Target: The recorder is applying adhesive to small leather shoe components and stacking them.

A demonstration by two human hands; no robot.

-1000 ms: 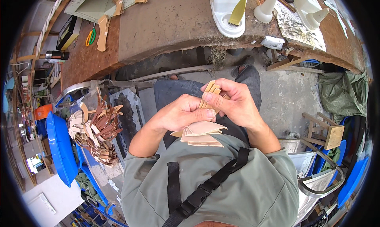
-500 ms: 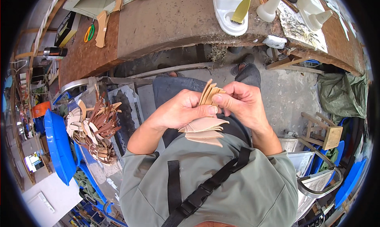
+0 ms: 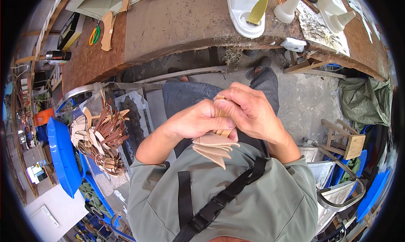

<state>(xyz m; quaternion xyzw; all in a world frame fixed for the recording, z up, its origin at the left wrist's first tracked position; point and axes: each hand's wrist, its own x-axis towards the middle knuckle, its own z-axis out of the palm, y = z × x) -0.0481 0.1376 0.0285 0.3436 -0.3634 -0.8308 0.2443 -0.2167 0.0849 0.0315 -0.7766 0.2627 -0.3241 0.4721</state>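
Observation:
A small stack of tan leather pieces (image 3: pixel 214 147) is held in front of my belly. My left hand (image 3: pixel 198 119) is closed around its narrow middle, the thumb lying across the layers. Below that hand the wide, pointed ends fan apart toward my shirt. My right hand (image 3: pixel 249 111) pinches the upper, narrow ends between thumb and bent fingers, covering most of them. The two hands touch at the thumbs. How many layers each hand grips is hidden.
A brown workbench (image 3: pixel 177 22) spans the far side, with green-and-orange scissors (image 3: pixel 95 34), a white machine base (image 3: pixel 247 14) and a white cone (image 3: pixel 287 8). At left, brown and tan leather straps (image 3: pixel 101 136) lie heaped beside a blue bin (image 3: pixel 63 157). A wooden stool (image 3: pixel 353 147) stands at right.
My right hand has shifted left and closed over the upper ends of the leather pieces, which stood fanned and visible before. The lower ends have swung slightly downward.

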